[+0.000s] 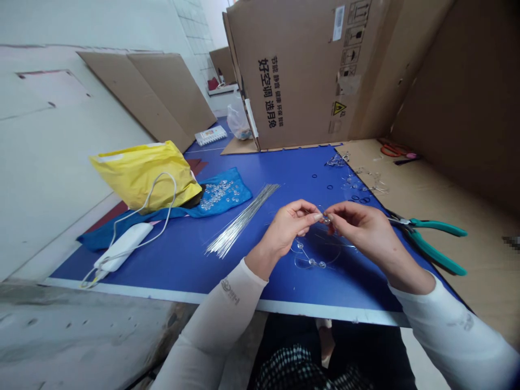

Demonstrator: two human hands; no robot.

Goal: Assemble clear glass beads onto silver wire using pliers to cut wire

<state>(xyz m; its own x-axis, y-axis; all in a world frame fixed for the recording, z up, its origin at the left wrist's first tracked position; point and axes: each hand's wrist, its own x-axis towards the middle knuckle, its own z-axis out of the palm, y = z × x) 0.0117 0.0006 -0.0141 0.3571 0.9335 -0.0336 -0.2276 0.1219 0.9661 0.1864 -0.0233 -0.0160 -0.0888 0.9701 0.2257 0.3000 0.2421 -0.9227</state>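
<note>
Your left hand (pixel 290 225) and right hand (pixel 365 225) meet over the blue table (pixel 280 168), thumbs and fingers pinched closed on a small clear bead (pixel 326 220) between them. Just below, between six and seven o'clock from the bead, lies a thin beaded wire (pixel 312 262). At nine o'clock is a bundle of silvery rods (pixel 244 219); beyond it, towards ten, loose beads (pixel 217 194) cover a blue cloth (pixel 242 187), beside a yellow bag (pixel 134 173). Black rings (pixel 364 200) sit at two, scissors (pixel 392 150) farther off between one and two. Green-handled pliers (pixel 439 226) rest between three and four. A large carton (pixel 304 81) stands at twelve.
</note>
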